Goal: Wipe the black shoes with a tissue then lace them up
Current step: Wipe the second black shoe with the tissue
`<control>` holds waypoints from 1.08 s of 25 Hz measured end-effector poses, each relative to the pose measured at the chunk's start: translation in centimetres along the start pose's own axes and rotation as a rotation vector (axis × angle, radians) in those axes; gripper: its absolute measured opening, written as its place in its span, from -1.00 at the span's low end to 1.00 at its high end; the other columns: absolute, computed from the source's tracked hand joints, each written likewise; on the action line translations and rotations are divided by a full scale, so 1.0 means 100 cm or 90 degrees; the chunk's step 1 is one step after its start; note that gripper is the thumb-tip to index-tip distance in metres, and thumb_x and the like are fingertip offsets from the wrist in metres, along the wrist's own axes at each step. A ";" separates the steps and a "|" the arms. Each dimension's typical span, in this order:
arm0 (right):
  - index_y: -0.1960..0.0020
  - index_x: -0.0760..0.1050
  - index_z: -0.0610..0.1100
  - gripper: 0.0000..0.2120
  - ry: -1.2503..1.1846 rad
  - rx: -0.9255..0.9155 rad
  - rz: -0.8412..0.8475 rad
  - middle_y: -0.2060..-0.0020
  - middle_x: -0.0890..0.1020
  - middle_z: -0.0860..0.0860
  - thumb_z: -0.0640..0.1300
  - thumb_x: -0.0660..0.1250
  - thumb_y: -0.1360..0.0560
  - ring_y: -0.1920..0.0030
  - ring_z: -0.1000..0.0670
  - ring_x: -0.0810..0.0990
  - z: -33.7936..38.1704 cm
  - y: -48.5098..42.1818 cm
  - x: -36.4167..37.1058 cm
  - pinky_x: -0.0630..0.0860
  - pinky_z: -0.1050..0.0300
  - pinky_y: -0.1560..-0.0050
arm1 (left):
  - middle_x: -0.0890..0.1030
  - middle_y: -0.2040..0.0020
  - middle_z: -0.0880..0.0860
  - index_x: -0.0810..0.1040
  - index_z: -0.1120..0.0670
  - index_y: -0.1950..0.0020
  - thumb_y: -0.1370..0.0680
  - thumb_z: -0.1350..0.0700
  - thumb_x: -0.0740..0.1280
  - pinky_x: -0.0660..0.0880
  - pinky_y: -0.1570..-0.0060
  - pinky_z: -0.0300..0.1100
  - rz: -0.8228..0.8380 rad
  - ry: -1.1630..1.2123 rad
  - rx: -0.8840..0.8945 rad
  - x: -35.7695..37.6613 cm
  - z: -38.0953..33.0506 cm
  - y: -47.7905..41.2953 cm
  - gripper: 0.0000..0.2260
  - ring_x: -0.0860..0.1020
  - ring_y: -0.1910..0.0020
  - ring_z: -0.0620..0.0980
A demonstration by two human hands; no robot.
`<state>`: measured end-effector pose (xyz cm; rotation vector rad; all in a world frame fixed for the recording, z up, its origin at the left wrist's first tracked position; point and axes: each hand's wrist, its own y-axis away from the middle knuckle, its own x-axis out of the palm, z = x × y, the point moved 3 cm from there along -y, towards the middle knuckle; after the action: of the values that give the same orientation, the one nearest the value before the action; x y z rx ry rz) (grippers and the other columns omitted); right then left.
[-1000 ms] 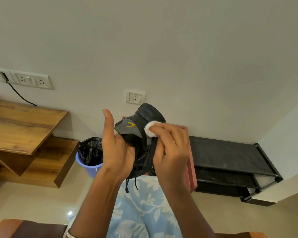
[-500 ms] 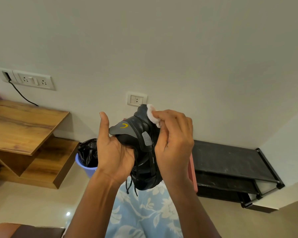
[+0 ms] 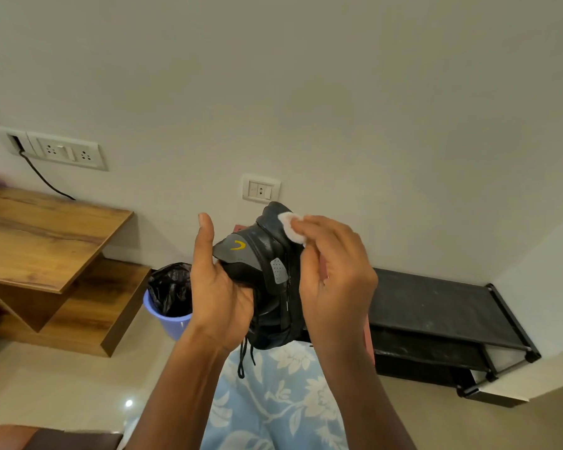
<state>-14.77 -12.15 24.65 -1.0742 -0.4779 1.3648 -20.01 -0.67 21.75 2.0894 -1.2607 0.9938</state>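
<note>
A black shoe (image 3: 270,280) with a grey tongue and a yellow logo is held up in front of me, toe end upward. My left hand (image 3: 215,293) grips it from the left, thumb pointing straight up, fingers hidden behind the shoe. My right hand (image 3: 332,280) pinches a small white tissue (image 3: 291,228) and presses it against the top right of the shoe. Black lace ends (image 3: 243,358) dangle below the shoe over my blue floral clothing.
A wooden desk (image 3: 46,241) with a lower shelf stands at the left. A purple bin (image 3: 169,316) with a black liner sits beside it. A black shoe rack (image 3: 436,306) runs along the wall at the right. A pink object (image 3: 369,339) shows behind my right hand.
My right hand has slid the tissue from the middle of the shoe up to its top end. The shoe and my left hand have barely shifted.
</note>
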 end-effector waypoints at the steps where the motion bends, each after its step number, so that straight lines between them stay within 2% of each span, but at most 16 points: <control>1: -0.09 0.69 -0.22 -0.72 0.008 -0.009 0.012 -0.04 0.70 -0.06 -0.46 0.34 -0.49 -0.08 -0.04 0.65 0.002 -0.004 0.002 0.56 0.21 -0.12 | 0.54 -0.37 0.23 0.43 0.18 -0.46 -0.52 -0.39 0.11 0.27 -0.47 0.18 -0.004 -0.010 0.003 0.002 0.000 0.001 -0.23 0.50 -0.38 0.21; 4: -0.16 0.67 -0.21 -0.70 -0.010 -0.025 0.025 -0.08 0.70 -0.04 -0.43 0.32 -0.52 -0.11 -0.02 0.65 0.002 -0.006 0.005 0.57 0.17 -0.15 | 0.54 -0.36 0.25 0.45 0.19 -0.45 -0.48 -0.42 0.12 0.28 -0.46 0.20 -0.013 -0.023 0.009 0.001 -0.003 0.003 -0.20 0.50 -0.36 0.24; 7: -0.16 0.66 -0.26 -0.72 -0.008 -0.031 -0.030 -0.05 0.71 -0.08 -0.47 0.37 -0.51 -0.07 -0.01 0.66 -0.005 0.014 0.002 0.60 0.16 -0.11 | 0.56 -0.33 0.25 0.48 0.20 -0.42 -0.47 -0.43 0.12 0.34 -0.42 0.16 -0.037 -0.027 0.011 -0.003 -0.007 0.005 -0.19 0.53 -0.34 0.24; 12: -0.09 0.66 -0.34 -0.83 0.035 0.019 -0.050 0.08 0.72 -0.12 -0.37 0.39 -0.52 0.02 0.09 0.63 -0.019 0.042 -0.002 0.49 0.44 -0.11 | 0.58 -0.32 0.24 0.50 0.18 -0.41 -0.49 -0.40 0.15 0.39 -0.39 0.15 -0.089 -0.021 0.005 -0.005 -0.003 0.004 -0.23 0.55 -0.33 0.21; 15: -0.10 0.68 -0.29 -0.80 0.019 0.007 -0.052 0.02 0.72 -0.09 -0.36 0.32 -0.55 -0.01 -0.02 0.67 -0.013 0.022 0.000 0.55 0.31 -0.12 | 0.58 -0.32 0.24 0.50 0.19 -0.39 -0.48 -0.37 0.17 0.41 -0.38 0.12 -0.082 -0.026 0.011 0.002 -0.003 0.004 -0.26 0.55 -0.32 0.20; 17: -0.12 0.68 -0.27 -0.74 0.029 -0.023 -0.044 -0.02 0.71 -0.08 -0.42 0.29 -0.53 -0.06 -0.06 0.66 -0.005 0.005 0.006 0.57 0.19 -0.14 | 0.60 -0.30 0.22 0.50 0.20 -0.38 -0.50 -0.34 0.12 0.49 -0.32 0.04 -0.036 -0.043 0.004 0.010 0.000 0.007 -0.28 0.57 -0.30 0.16; 19: -0.12 0.68 -0.27 -0.73 0.057 -0.059 -0.029 -0.03 0.71 -0.10 -0.38 0.24 -0.55 -0.07 -0.10 0.64 0.001 -0.006 0.012 0.58 0.12 -0.14 | 0.62 -0.27 0.20 0.51 0.21 -0.37 -0.51 -0.32 0.11 0.56 -0.23 -0.06 -0.020 -0.045 0.002 0.016 0.000 0.009 -0.30 0.60 -0.27 0.12; 23: -0.15 0.66 -0.31 -0.75 0.067 -0.090 -0.064 -0.03 0.69 -0.15 -0.35 0.20 -0.65 -0.07 -0.11 0.64 0.001 0.002 0.010 0.57 0.11 -0.14 | 0.58 -0.32 0.25 0.48 0.24 -0.40 -0.52 -0.33 0.12 0.41 -0.37 0.08 -0.032 -0.019 0.021 0.015 -0.006 0.009 -0.26 0.54 -0.34 0.20; 25: -0.12 0.65 -0.34 -0.82 0.088 -0.080 -0.095 0.02 0.68 -0.16 -0.39 0.31 -0.59 -0.02 -0.05 0.63 -0.007 0.024 0.003 0.57 0.17 -0.11 | 0.57 -0.32 0.27 0.51 0.24 -0.38 -0.50 -0.36 0.15 0.37 -0.40 0.14 -0.041 0.009 0.009 0.013 -0.009 0.008 -0.25 0.53 -0.34 0.23; 27: -0.07 0.65 -0.35 -0.84 0.121 -0.047 -0.083 0.09 0.68 -0.17 -0.41 0.41 -0.50 0.02 -0.01 0.60 -0.018 0.047 0.000 0.53 0.29 -0.13 | 0.55 -0.34 0.27 0.54 0.24 -0.36 -0.49 -0.36 0.20 0.31 -0.45 0.17 -0.019 0.056 0.005 0.011 -0.014 0.006 -0.25 0.51 -0.36 0.25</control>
<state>-15.89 -13.42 19.87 -1.1991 -0.4522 1.1254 -20.68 -0.54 23.50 2.0410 -1.1801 1.0671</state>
